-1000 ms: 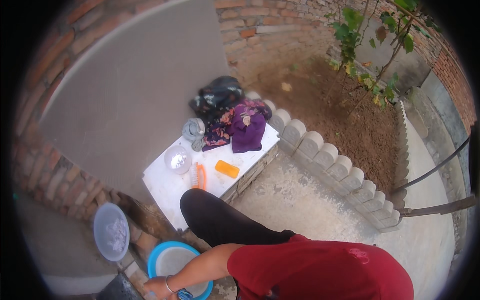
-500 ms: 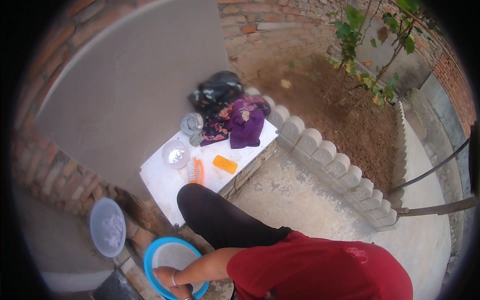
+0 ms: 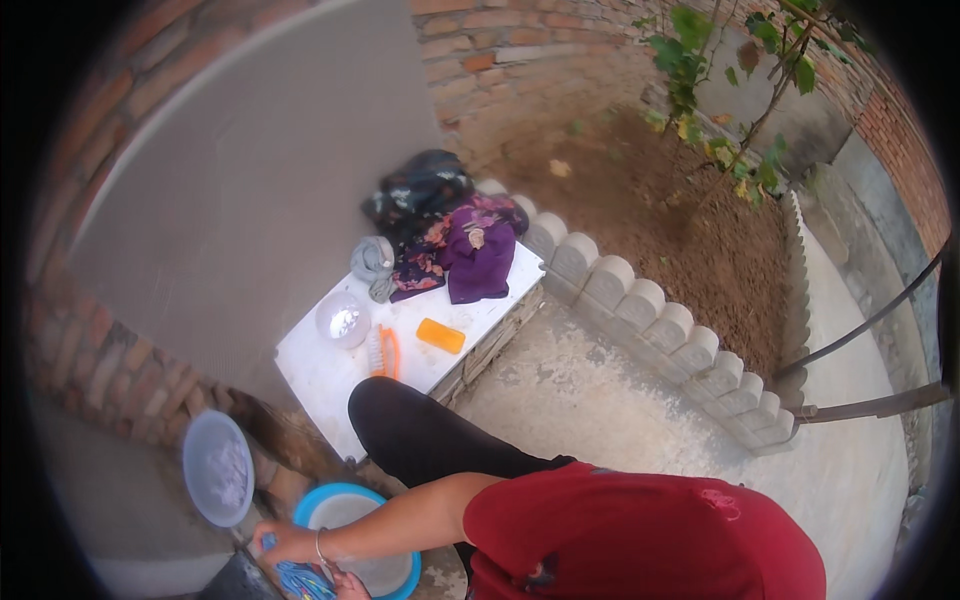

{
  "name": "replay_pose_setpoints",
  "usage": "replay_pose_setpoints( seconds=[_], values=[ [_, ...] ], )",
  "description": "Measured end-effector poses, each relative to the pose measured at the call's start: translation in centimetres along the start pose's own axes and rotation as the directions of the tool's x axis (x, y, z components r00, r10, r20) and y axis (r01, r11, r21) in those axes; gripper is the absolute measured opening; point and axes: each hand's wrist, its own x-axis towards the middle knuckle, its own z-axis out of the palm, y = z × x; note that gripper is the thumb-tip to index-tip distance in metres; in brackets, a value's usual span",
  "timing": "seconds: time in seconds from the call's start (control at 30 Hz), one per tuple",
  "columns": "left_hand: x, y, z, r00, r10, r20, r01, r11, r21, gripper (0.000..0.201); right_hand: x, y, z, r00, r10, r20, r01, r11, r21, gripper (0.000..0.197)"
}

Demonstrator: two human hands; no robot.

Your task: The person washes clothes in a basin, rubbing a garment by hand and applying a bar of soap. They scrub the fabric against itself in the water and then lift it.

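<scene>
A wet-looking blue patterned cloth (image 3: 303, 579) is bunched at the lower edge, beside a blue-rimmed basin (image 3: 405, 580). My right hand (image 3: 284, 543), with a bracelet at the wrist, is closed around the cloth's upper end. Lower down, my left hand (image 3: 348, 586) grips the cloth's other end; part of it is cut off by the picture's edge. My right forearm crosses over the basin, which holds cloudy water. Just beyond my right hand stands a pale grey-blue basin (image 3: 220, 500) with whitish contents.
On a white slab (image 3: 335, 415) lie an orange scrub brush (image 3: 388, 353), a yellow-orange soap bar (image 3: 440, 336), a clear bowl (image 3: 343, 321), a grey rolled cloth (image 3: 372, 260) and purple and dark floral clothes (image 3: 478, 260). Scalloped concrete edging (image 3: 640, 303) borders a soil bed with vines.
My hands have come up out of the blue-rimmed basin and moved left past its rim. The blue patterned cloth now shows between them. The view has shifted slightly.
</scene>
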Motion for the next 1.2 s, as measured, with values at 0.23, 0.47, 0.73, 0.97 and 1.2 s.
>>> replay_pose_setpoints(
  seconds=[0.23,0.47,0.73,0.97,1.2],
  values=[
    [4.7,2.8,-14.5,0.941,-0.079,0.33,0.165,0.956,-0.241,0.081,-1.1,-4.5,1.4,0.877,-0.158,0.454,0.28,0.935,-0.217,0.023],
    [3.8,4.1,-14.9,0.977,0.133,0.166,-0.098,0.973,-0.207,0.052,-1.5,-8.6,1.4,0.697,0.155,0.7,-0.014,0.979,-0.203,0.022],
    [1.9,3.8,-9.3,0.996,0.07,-0.058,-0.025,0.824,0.566,0.033,0.9,-1.9,1.9,0.813,0.047,0.581,0.118,0.963,-0.244,0.016],
    [3.4,0.5,-7.7,0.998,0.059,0.037,-0.051,0.265,0.963,0.017,0.6,3.5,0.0,0.987,-0.005,0.163,0.099,0.813,-0.574,0.011],
    [5.8,-0.2,-13.8,0.97,0.202,-0.133,0.073,0.279,0.958,0.023,-2.8,2.7,0.3,0.997,0.023,0.072,0.028,0.772,-0.635,0.014]
  ],
)
